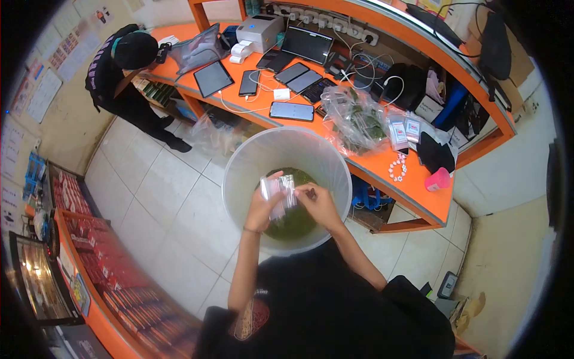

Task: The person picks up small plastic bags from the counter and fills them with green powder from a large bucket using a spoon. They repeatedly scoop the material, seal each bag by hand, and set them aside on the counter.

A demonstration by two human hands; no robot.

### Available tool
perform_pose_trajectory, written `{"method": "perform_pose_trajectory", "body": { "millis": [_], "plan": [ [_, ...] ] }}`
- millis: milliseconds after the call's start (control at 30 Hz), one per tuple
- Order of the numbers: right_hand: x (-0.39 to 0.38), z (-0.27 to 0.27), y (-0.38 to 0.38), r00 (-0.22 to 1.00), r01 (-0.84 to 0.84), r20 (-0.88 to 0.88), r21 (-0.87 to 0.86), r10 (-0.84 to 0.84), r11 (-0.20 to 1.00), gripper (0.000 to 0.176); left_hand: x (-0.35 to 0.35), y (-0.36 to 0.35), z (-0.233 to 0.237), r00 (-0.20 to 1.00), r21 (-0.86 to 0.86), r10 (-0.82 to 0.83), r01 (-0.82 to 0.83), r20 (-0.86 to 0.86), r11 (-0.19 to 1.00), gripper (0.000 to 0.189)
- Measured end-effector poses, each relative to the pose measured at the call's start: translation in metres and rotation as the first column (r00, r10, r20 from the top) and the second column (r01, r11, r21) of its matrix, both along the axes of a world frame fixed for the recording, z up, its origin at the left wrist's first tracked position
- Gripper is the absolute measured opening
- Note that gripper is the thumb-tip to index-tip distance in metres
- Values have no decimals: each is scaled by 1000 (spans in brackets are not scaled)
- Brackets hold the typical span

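Small clear plastic bags (277, 192) with pinkish edges lie stacked in my left hand (258, 212), whose fingers close round them. At the right end of the stack, my right hand (320, 207) is pinched at the edge of a bag; its fingertips are right at the plastic. Both hands are over a large translucent white tub (231, 169), inside its rim in this view. Green, finely broken material (293, 230) covers the bottom of the tub, partly hidden by my hands and the bags.
An orange counter (412, 191) runs behind the tub, bearing a phone (291, 111), a tablet (213, 79), a label printer (258, 33) and a plastic bag of green leaves (359, 122). A pink cup (438, 179) stands at its right end. Another person (122, 69) leans over the counter's far left.
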State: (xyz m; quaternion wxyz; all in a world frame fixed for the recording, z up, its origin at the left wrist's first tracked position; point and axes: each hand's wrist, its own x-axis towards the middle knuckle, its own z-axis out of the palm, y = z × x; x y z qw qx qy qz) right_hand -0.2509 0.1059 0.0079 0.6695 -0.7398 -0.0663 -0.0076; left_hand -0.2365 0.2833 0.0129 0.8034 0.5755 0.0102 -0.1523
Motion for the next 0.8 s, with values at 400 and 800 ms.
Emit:
{"method": "perform_pose_trajectory", "body": {
  "millis": [400,800],
  "plan": [
    [-4,4,2,980,178,116,-128,-163,976,10,-14,-1,16,907,603,93,-347,411,718,25],
    [-5,-5,13,974,223,75,-184,-213,957,13,-18,-3,2,913,724,-57,-280,403,630,25]
  ]
}}
